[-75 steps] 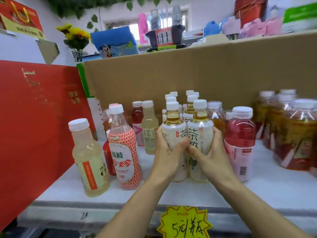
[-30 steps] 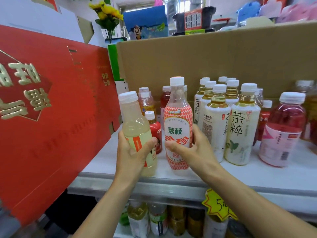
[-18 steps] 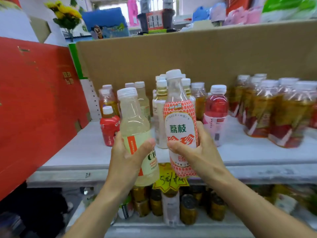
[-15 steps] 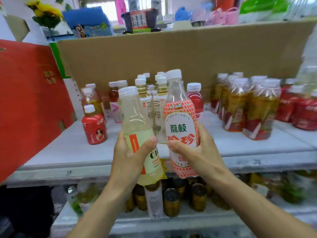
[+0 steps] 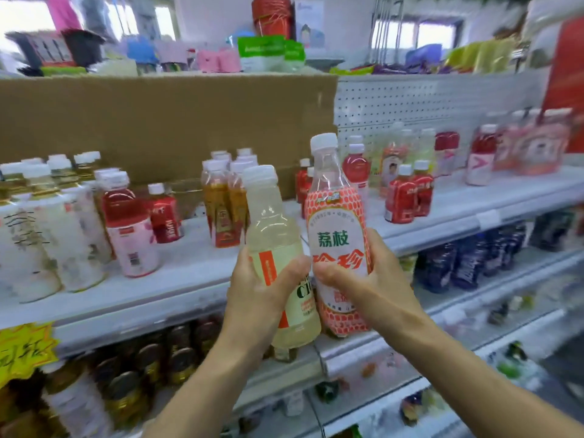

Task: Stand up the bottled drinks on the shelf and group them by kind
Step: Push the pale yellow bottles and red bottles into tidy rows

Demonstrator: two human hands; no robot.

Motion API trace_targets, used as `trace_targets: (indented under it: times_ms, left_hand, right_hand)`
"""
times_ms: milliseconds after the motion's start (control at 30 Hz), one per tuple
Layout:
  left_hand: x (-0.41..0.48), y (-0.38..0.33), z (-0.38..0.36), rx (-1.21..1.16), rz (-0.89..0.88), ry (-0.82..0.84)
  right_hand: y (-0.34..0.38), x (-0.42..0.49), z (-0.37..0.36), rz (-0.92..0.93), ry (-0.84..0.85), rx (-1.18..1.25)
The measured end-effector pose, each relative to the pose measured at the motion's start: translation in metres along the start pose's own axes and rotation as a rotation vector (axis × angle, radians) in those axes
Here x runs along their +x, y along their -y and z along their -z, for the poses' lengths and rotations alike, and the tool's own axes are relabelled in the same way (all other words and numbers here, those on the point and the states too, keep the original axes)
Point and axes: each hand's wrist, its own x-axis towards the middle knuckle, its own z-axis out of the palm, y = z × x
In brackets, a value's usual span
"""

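My left hand (image 5: 252, 292) grips a pale yellow bottle (image 5: 273, 235) with a white cap and an orange stripe on its label. My right hand (image 5: 376, 286) grips a clear bottle with a red-patterned lychee label (image 5: 336, 222). Both bottles are upright, side by side, held in the air in front of the white shelf (image 5: 177, 279). On the shelf stand white-labelled tea bottles (image 5: 47, 235) at the left, a pink-labelled red drink (image 5: 129, 229), amber tea bottles (image 5: 221, 203) in the middle and small red bottles (image 5: 407, 194) to the right.
A cardboard sheet (image 5: 158, 121) backs the left half of the shelf, and white pegboard (image 5: 426, 102) backs the right half. More pink and red bottles (image 5: 518, 147) stand far right. Lower shelves hold dark jars (image 5: 177, 352) and dark blue bottles (image 5: 464, 263). A yellow price tag (image 5: 22, 349) hangs at the left.
The view has swung to the right along the shelf. Both hands still carry the same two bottles, now opposite the middle and right part of the shelf.
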Motion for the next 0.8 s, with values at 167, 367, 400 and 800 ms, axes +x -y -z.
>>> trace_targets:
  times_ms: [167,367,400,800]
  left_hand:
    - [0.019,0.01,-0.089,-0.055,0.013,0.127]
    - [0.054,0.032,-0.177,-0.081,0.015,0.177]
    - [0.063,0.037,-0.192,-0.076,0.013,0.174]
    - [0.177,0.081,-0.398,-0.074,-0.01,0.176]
  right_hand:
    - [-0.008,0.009,0.087,-0.003,-0.117,-0.056]
    - [-0.038,0.036,0.179,-0.02,-0.257,-0.1]
    - [-0.043,0.043,0.193,-0.019,-0.264,-0.103]
    - [-0.082,0.162,0.38,0.0,-0.294,-0.153]
